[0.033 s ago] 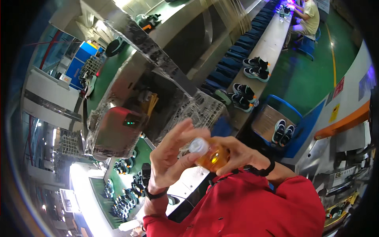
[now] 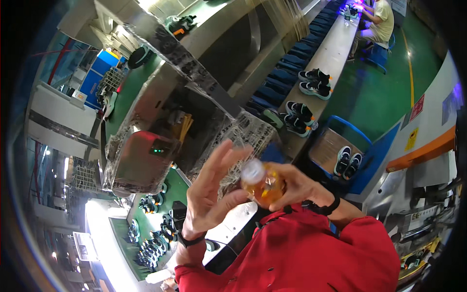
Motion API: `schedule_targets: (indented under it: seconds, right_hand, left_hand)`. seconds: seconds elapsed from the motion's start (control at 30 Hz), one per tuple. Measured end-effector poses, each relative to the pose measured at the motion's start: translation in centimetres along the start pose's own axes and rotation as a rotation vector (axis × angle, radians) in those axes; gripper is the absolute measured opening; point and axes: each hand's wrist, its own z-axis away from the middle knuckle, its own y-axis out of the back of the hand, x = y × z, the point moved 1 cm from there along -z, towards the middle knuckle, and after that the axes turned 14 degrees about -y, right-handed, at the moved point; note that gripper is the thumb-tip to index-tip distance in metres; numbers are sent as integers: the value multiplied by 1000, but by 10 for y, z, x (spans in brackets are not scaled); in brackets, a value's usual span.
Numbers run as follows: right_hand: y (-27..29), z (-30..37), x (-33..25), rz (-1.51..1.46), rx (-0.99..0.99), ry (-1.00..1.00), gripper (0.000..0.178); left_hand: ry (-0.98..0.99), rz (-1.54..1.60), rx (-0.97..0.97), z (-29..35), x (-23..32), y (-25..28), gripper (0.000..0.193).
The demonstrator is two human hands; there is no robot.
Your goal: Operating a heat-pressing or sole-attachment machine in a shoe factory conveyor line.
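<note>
Bottle | see-through amber body, whitish cap | right hand gripping it | left hand spread wide nearby

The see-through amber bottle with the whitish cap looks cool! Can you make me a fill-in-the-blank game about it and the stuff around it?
1. Left or right? The rounded, see-through amber bottle with a whitish cap is gripped by the person's bare ____ hand.
2. The person's open, bare left hand has a dark band around its ____.
3. The black-and-white shoes rest on a brown-seated chair whose curved frame is coloured ____.
Missing words: right; wrist; blue.
</note>
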Motion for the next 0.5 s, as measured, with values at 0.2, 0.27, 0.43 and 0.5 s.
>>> schedule_targets:
  seconds: [0.2,0.27,0.43,0.5]
  right_hand:
    - [103,6,74,173,685,-133,74]
    - [151,10,127,352,896,-199,72]
    - [198,-14,218,376,910,-223,74]
    - [198,-24,235,518,947,-259,74]
  left_hand:
    - [-115,-745,72,-3,87,-10,29]
    - [-710,177,-220,-18,95,-17,24]
    - [-862,31,-116,-20,121,-40,8]
    - [-849,-129,-121,-14,125,-39,5]
